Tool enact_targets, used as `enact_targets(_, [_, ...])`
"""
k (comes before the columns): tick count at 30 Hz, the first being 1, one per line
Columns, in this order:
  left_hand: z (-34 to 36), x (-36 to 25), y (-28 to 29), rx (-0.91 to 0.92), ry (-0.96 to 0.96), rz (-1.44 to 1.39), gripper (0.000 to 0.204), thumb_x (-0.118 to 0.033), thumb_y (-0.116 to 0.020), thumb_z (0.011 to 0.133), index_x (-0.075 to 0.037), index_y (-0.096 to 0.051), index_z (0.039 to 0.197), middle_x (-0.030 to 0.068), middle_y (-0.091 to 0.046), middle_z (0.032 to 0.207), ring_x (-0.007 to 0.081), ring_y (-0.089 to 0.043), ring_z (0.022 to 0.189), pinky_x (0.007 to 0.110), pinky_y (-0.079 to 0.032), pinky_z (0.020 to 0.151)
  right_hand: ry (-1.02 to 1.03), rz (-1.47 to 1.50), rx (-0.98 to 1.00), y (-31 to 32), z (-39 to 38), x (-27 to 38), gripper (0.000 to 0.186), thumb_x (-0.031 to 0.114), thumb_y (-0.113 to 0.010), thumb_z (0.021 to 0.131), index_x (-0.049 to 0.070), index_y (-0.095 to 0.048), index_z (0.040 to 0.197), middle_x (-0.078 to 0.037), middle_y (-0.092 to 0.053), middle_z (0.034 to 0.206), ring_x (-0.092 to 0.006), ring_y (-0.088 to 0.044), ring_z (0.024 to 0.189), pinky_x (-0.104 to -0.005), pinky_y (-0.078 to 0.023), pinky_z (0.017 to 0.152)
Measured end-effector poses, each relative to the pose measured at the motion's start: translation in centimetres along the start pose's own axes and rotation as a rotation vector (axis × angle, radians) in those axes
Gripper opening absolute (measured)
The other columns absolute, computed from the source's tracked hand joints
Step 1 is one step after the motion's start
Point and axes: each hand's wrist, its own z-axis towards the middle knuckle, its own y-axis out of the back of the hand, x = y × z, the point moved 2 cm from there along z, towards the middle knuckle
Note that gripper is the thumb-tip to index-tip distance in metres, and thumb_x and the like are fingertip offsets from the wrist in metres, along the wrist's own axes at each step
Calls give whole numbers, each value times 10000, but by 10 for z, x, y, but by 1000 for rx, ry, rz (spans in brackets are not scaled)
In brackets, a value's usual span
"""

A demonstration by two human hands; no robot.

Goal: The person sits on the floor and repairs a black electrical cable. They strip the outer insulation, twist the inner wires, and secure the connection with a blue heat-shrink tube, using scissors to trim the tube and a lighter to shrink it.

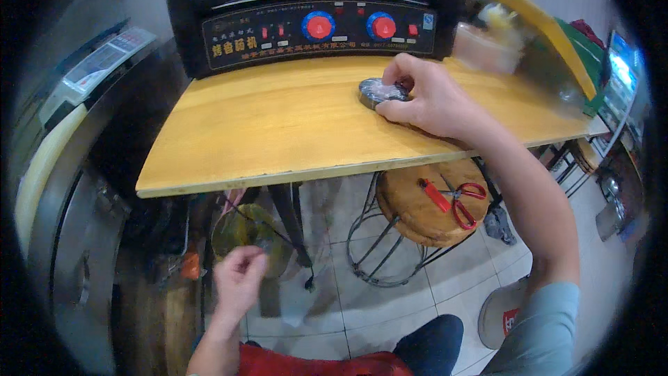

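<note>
My right hand (435, 97) reaches over the yellow wooden tabletop (278, 115). Its thumb and fingers grip a round black roll of tape (374, 93), which rests on the wood and has a shiny, pale middle. Below the front edge of the table, my left hand (240, 280) hangs in the air with fingers curled together. Whatever it may pinch is too small to make out. A dark power cord (268, 226) runs down behind it, near a yellowish bin (233, 237).
A black appliance with two red-and-blue knobs (319, 26) stands along the table's back. Red-handled scissors (465, 207) and a slim red tool (435, 196) lie on a round wooden stool (407, 209). A scale (108, 63) sits far left; a yellow board (539, 28) leans at right.
</note>
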Motion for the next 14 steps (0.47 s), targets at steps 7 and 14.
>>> enact_targets(7, [-27,-106,-86,381,-41,-744,878,-412,-688,795,-22,-199,1412,150,-429,1317,267,-515,1118,378,-477,886,492,356,-153,-26,-126,54,420,171,-790,610,28,-580,944,-178,-564,1054,-275,-570,890,-330,-462,742])
enact_targets(14, [-63,-100,-133,261,249,-959,570,-464,-308,968,-52,-345,1360,121,-517,1236,222,-548,1066,368,-480,874,443,425,-56,-68,-192,40,455,335,-724,677,48,-583,1000,-161,-542,1098,-315,-553,911,-440,-441,768])
